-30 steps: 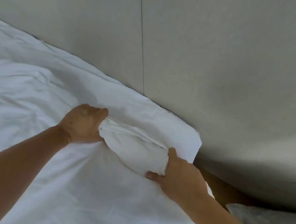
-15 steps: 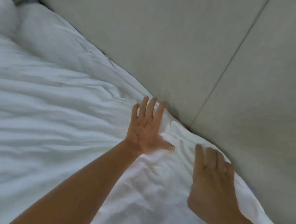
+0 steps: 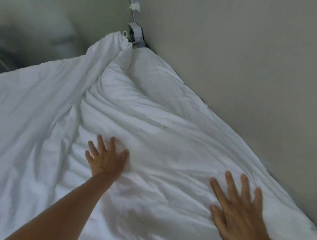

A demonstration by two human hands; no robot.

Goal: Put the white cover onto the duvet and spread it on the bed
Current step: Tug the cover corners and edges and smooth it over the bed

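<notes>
- Palms lay flat on the white cover [image 3: 154, 119]: the left hand [image 3: 106, 158] and right hand [image 3: 241, 215] both had fingers spread, gripping nothing.
- Duvet bulk sat bunched ahead of the left hand, piled toward the wall [image 3: 250, 60] corner; creases ran between the hands.
- Smoothing would likely go best with outward sweeps from the middle, then tugging the bunched far corner flat.
</notes>
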